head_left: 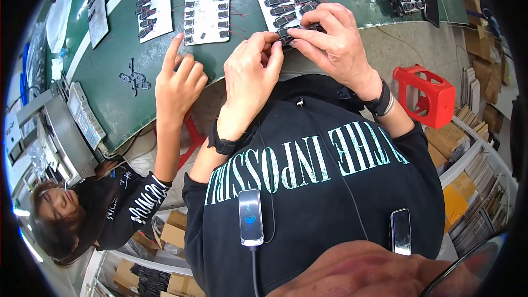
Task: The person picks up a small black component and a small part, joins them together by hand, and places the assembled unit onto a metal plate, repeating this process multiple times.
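At the near end of a white board [267, 8], a small black rectangular part [284, 32] sits between my two hands. My left hand [250, 74] is closed in a pinch at its left side, thumb and forefinger at the edge. My right hand [334, 41] pinches the same part from the right, its other fingers curled. Both hands partly cover it. Two rows of similar black parts [280, 9] with thin red wires lie along this board.
A co-worker's hand [180, 85] reaches in at left, forefinger extended toward another board [206, 8] of black parts. Loose black pieces [135, 78] lie on the green table [113, 107]. More loaded boards stand left and far right. A red stool [434, 99] is at right.
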